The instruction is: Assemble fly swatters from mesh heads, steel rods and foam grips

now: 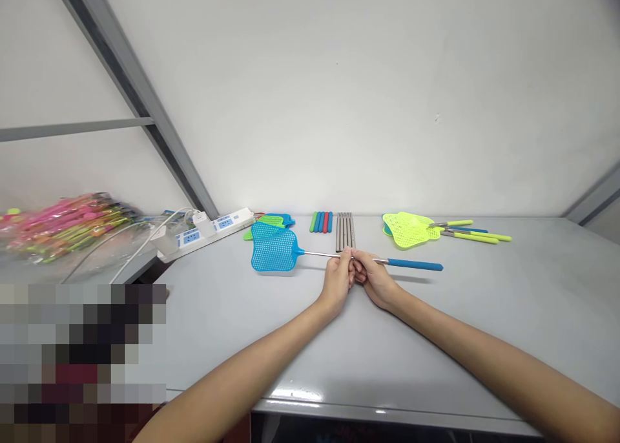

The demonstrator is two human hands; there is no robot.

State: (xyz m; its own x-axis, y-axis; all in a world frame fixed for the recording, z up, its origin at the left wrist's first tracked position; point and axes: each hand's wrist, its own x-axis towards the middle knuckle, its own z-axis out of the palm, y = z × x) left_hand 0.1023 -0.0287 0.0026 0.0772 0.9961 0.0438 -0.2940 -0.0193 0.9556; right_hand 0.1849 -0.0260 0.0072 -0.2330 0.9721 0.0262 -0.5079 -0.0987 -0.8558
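A blue fly swatter (pixel 274 247) is held level above the table, its perforated head to the left and its blue grip to the right. My left hand (pixel 340 275) is closed on its metal rod near the middle. Right beside it, my right hand (pixel 372 274) is also closed on the rod, on the side nearer the grip. The two hands touch or nearly touch. Just behind them lie several metal rods (pixel 345 230) side by side. To the left of those is a row of green, blue and red handle grips (pixel 321 222).
Green and blue swatter heads (pixel 275 221) lie at the back left. Several yellow-green swatters (pixel 411 230) are stacked at the back right. A white power strip (pixel 208 235) with plugs and cables sits at the left, near bagged colourful items (pixel 72 226). The grey table (pixel 484 314) meets a wall behind.
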